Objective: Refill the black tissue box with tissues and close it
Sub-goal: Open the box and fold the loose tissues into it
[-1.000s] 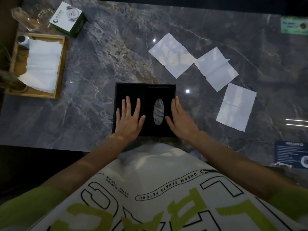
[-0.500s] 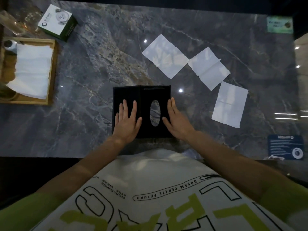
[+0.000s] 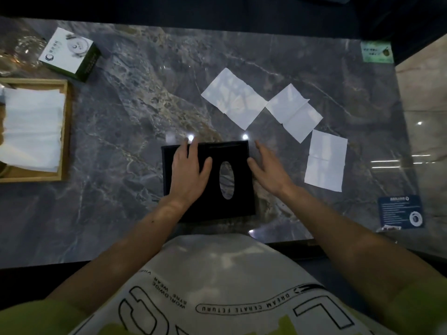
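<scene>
The black tissue box (image 3: 239, 201) lies on the marble table right in front of me, an oval slot in its top panel showing the table through it. My left hand (image 3: 187, 170) rests flat on the box's left part, fingers reaching over its far edge. My right hand (image 3: 268, 169) hovers open beside the box's right edge, fingers spread, holding nothing. Three white tissues lie flat beyond and to the right: one (image 3: 233, 97) at the far middle, one (image 3: 294, 112) beside it, one (image 3: 325, 163) nearest my right hand.
A wooden tray (image 3: 64, 131) with a stack of white tissues (image 3: 31, 131) sits at the left edge. A green and white carton (image 3: 70, 53) and glassware (image 3: 21, 54) stand at the far left. A blue card (image 3: 401, 211) lies right, a green label (image 3: 376, 52) far right.
My left hand slid forward to the box's far edge. My right hand lifted off the top panel and moved to its right side. The view shifted slightly.
</scene>
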